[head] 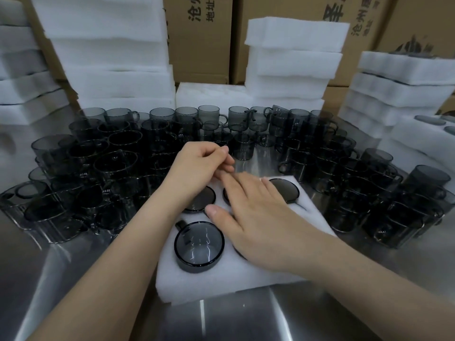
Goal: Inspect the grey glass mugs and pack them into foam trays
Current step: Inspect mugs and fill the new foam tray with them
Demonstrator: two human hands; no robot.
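Squarely in the middle of the steel counter lies a white foam tray, and both bare hands are over it. The right hand is spread flat across the tray's right half, its fingers straight and slightly apart, gripping nothing; whether the palm touches what lies beneath cannot be told. The left hand hangs just beyond the tray's far edge, its fingers loosely curled with the thumb close to the forefinger and nothing seen between them; the tips of the two hands are nearly touching.

Grey glass mugs sit sunk in the tray's round cavities. The near-left mug is in full view, its handle pointing to the far left; the far-left mug is half hidden by the left wrist; the far-right mug shows beyond the right hand's fingers; a dark rim shows at the edge of the right palm. Whether these stand mouth up or base up cannot be told.

Many loose mugs crowd the counter to the left, behind and to the right of the tray, some stacked one on another. Behind them rise foam stacks, with more at both sides; cardboard boxes printed with characters stand at the back.
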